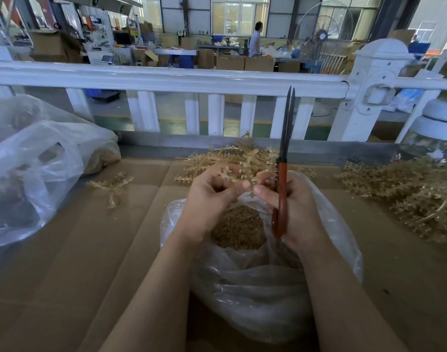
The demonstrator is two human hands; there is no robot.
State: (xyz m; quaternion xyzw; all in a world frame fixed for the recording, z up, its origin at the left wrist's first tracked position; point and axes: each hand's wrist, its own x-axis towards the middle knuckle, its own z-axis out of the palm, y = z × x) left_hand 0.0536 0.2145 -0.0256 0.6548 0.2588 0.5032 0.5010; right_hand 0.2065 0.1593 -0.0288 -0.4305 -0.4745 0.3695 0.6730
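My left hand (212,194) pinches a small tan plastic sprig (226,174) between thumb and curled fingers. My right hand (291,207) grips red-handled scissors (283,174), blades closed and pointing up, and its thumb and fingers also pinch the sprig close to my left thumb. Both hands hover over an open clear plastic bag (263,288) that holds small tan cut pieces (239,228). Behind the hands lies a pile of tan sprigs (232,158).
Cardboard (85,250) covers the table. A large clear bag (39,174) sits at the left, with a loose sprig (110,185) beside it. Another heap of sprigs (415,196) lies at the right. A white fence railing (166,77) runs along the table's far edge.
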